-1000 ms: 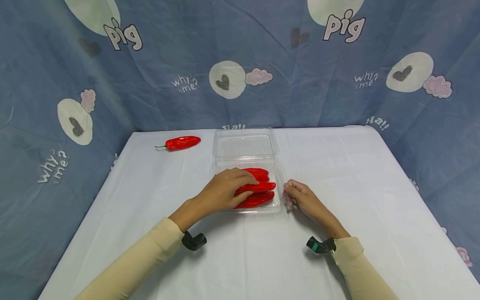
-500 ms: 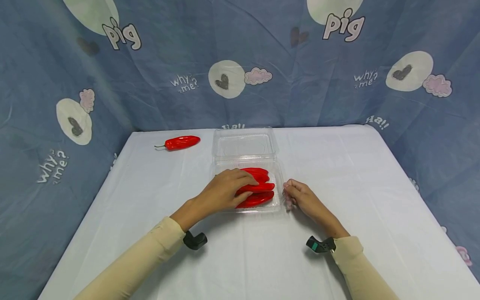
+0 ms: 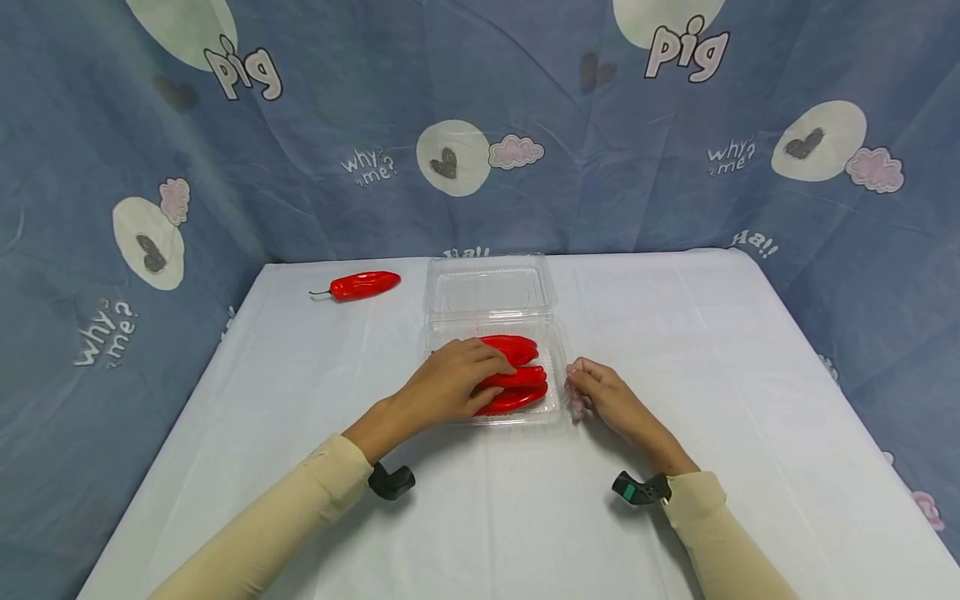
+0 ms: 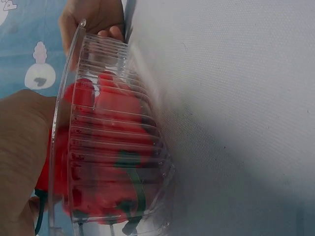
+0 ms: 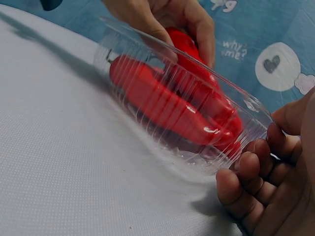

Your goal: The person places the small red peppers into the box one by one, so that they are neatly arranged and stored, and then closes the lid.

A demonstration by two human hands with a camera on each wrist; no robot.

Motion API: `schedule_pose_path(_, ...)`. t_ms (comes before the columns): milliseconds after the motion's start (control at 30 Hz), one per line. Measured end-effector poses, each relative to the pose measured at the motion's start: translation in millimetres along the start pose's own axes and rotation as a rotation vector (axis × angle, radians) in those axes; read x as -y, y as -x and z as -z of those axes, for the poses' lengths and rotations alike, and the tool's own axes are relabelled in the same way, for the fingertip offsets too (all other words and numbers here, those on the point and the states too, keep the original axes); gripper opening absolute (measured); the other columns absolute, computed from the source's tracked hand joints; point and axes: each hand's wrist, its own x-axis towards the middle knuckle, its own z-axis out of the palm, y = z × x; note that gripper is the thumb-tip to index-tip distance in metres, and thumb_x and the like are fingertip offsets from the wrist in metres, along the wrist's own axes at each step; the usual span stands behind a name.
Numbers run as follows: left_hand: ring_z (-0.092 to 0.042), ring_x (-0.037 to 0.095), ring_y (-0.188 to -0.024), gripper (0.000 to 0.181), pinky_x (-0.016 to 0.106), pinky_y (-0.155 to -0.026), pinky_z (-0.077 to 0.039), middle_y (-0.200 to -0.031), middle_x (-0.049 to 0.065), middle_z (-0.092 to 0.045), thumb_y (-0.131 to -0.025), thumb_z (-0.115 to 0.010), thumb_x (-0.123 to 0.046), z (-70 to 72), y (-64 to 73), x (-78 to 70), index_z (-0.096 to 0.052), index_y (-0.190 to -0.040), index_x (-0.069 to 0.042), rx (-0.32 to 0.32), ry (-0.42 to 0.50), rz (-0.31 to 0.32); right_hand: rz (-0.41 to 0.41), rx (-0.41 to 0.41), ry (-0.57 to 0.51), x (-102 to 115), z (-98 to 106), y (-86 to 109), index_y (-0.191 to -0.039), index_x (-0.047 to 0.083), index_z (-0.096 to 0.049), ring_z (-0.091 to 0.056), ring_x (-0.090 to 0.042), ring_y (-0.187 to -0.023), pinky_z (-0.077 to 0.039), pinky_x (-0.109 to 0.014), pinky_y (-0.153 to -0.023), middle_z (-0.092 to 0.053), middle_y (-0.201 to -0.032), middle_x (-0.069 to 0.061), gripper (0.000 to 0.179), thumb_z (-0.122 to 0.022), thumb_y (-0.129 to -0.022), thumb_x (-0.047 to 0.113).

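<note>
A clear plastic clamshell box lies on the white table with its lid folded back. Several red peppers with green stems lie inside its base. From above, my left hand grips one red pepper, thumb on the near side and fingers on the far side. In the right wrist view, that pepper slants down into the box between thumb and fingers. My right hand pinches the box's right rim between thumb and forefinger, the other fingers curled against the wall. The left hand hides the peppers' stem ends in the head view.
Another red pepper lies at the back left of the white-covered table, its stem pointing left. A blue printed curtain hangs behind and along both sides. Each wrist carries a small black camera.
The gripped pepper's tip has shifted slightly left and downward among the others. The back pepper shows more of its side. My right hand stays at the rim.
</note>
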Motion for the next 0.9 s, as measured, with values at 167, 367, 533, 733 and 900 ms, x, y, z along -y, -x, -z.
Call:
schedule_pose_path(167, -0.057, 0.015, -0.117, 0.033, 0.037, -0.102, -0.047, -0.121, -0.005, -0.068, -0.09, -0.075, -0.025, -0.7, 0.4, 0.0, -0.07, -0.122, -0.023, -0.006, -0.015, -0.014, -0.003, 0.0, 0.012, -0.1, 0.2, -0.3, -0.09, -0.008, -0.048, -0.051, -0.013, -0.062, -0.039, -0.025, -0.057, -0.05, -0.071, -0.005, 0.033, -0.043, -0.108, 0.02)
schedule_pose_path(367, -0.057, 0.016, -0.118, 0.033, 0.037, -0.106, -0.045, -0.122, -0.004, -0.068, -0.09, -0.075, -0.026, -0.3, -0.1, -0.2, -0.07, -0.122, -0.021, -0.012, -0.015, -0.019, -0.006, -0.006, 0.02, -1.2, 1.0, -0.5, -0.089, -0.008, -0.047, -0.051, -0.013, -0.062, -0.038, -0.025, -0.058, -0.05, -0.072, -0.005, 0.034, -0.043, -0.109, 0.02)
schedule_pose_path(533, -0.057, 0.015, -0.12, 0.033, 0.037, -0.107, -0.044, -0.123, -0.004, -0.067, -0.091, -0.074, -0.028, 1.9, 1.2, -0.9, -0.069, -0.123, -0.021, -0.015, 0.003, 0.0, -0.011, -0.002, 0.012, -2.6, 0.7, -1.1, -0.09, -0.008, -0.047, -0.053, -0.013, -0.062, -0.039, -0.025, -0.058, -0.05, -0.073, -0.005, 0.034, -0.043, -0.109, 0.02)
schedule_pose_path(733, -0.056, 0.014, -0.121, 0.034, 0.038, -0.113, -0.039, -0.125, -0.005, -0.066, -0.091, -0.074, -0.029, 8.4, 2.3, -1.9, -0.069, -0.124, -0.022, -0.013, 0.022, 0.043, -0.01, -0.006, 0.017, -2.1, 0.4, -0.6, -0.09, -0.007, -0.047, -0.051, -0.013, -0.062, -0.038, -0.025, -0.058, -0.05, -0.072, -0.005, 0.034, -0.043, -0.109, 0.021)
schedule_pose_path(900, -0.056, 0.015, -0.119, 0.034, 0.038, -0.109, -0.043, -0.125, -0.005, -0.066, -0.092, -0.073, -0.03, 15.5, 2.8, -0.5, -0.069, -0.124, -0.02, -0.02, 0.023, 0.061, -0.005, -0.007, 0.017, -1.1, 0.7, -0.5, -0.089, -0.008, -0.047, -0.052, -0.013, -0.061, -0.039, -0.025, -0.058, -0.049, -0.071, -0.005, 0.034, -0.043, -0.109, 0.021)
